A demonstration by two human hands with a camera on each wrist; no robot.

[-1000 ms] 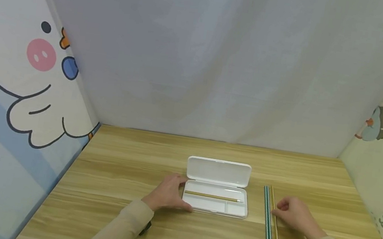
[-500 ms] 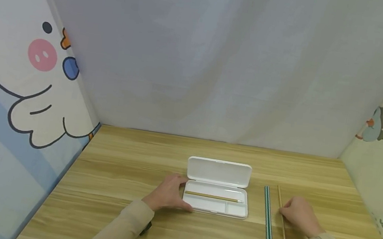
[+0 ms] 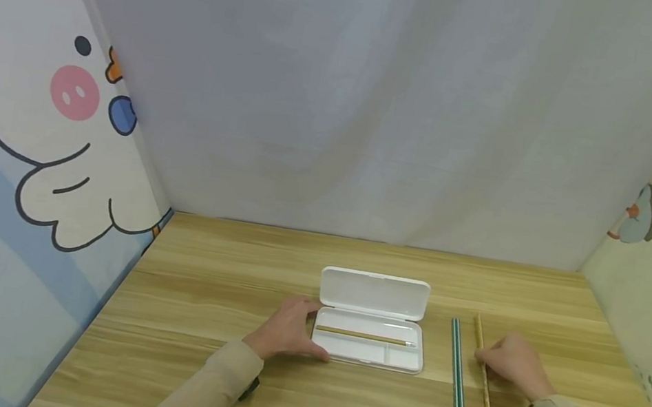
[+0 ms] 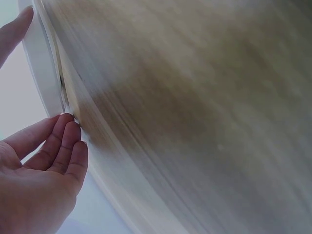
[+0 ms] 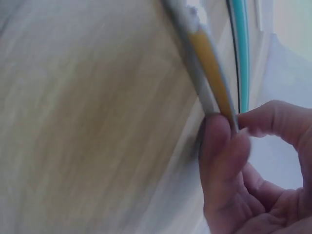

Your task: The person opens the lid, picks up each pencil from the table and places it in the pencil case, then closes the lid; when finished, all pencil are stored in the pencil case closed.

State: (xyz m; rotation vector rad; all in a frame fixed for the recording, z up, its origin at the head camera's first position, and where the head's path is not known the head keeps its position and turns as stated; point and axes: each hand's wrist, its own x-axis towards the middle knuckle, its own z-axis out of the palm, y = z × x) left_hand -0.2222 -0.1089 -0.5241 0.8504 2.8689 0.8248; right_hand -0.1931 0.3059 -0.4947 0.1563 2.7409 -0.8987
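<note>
An open white pencil case lies on the table with its lid tipped back; one yellow pencil is inside. My left hand grips the left end of the case, thumb at the near corner and fingers along the side; in the left wrist view its fingertips touch the case edge. To the right of the case, my right hand pinches a second yellow pencil around its middle. The right wrist view shows this pencil's yellow shaft between thumb and fingers, with its eraser end blurred.
Two green pencils lie side by side between the case and my right hand, eraser ends toward me. A grey curtain hangs behind the wooden table, and printed panels stand at both sides.
My right hand has taken hold of the yellow pencil beside the green ones and shifted it a little to the right, away from them. The left hand stays at the case.
</note>
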